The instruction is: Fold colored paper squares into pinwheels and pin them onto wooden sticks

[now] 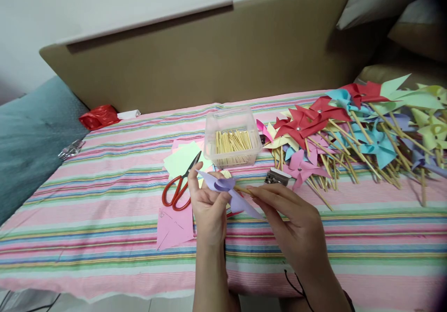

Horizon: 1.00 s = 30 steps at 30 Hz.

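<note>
Pinwheel (226, 185) of purple paper is held above the middle of the striped cloth (104, 219), nearer its front edge than its back. From my remote post I record the left hand (209, 207) as grasping the paper, thumb pressed on its near side. I have the right hand (296, 221) pinching a wooden stick (240, 190), whose far end meets the pinwheel. The fastening at that joint is hidden from me, so I cannot certify it.

In my judgement the step is the fixing or adjusting of paper and stick. I would confine the left grip to the centre, since thumb pressure on a curled blade is liable to crease it. I would keep the right pinch close to the joint and apply any twist slowly, to limit tearing. I would also check that the blades clear the stick.

For reference, I note a red pinwheel (300, 128) with a bright centre dot, among others toward the cloth's back right corner. Scissors (180, 181) lie left of the hands, just beyond a pink paper square (174, 226). A clear box (256, 137) of sticks stands behind, toward the back edge.
</note>
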Available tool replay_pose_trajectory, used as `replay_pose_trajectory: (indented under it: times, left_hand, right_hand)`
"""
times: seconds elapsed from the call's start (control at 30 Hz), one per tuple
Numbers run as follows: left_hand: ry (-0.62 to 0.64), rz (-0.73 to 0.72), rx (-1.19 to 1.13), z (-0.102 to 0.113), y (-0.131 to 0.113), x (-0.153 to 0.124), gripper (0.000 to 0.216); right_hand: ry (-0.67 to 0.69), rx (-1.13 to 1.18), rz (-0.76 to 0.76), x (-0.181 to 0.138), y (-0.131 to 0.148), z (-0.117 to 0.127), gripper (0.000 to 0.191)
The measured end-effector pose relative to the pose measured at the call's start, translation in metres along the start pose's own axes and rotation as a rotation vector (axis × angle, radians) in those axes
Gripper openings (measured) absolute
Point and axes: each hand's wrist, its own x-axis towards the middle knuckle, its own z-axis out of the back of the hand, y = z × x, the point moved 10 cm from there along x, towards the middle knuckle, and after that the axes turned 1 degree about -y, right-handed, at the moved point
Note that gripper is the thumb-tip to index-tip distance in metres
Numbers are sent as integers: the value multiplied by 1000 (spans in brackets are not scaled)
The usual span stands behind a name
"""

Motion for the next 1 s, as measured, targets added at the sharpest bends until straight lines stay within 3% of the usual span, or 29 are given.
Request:
replay_pose_trajectory:
  times: [0.37, 1.0]
  left_hand:
    - [43, -12, -79, -5, -1, 1, 66]
    - [69, 13, -224, -4, 0, -3, 41]
  right_hand:
    - [11, -5, 67, 0, 9, 1, 48]
    - [66, 119, 127, 4, 20, -3, 40]
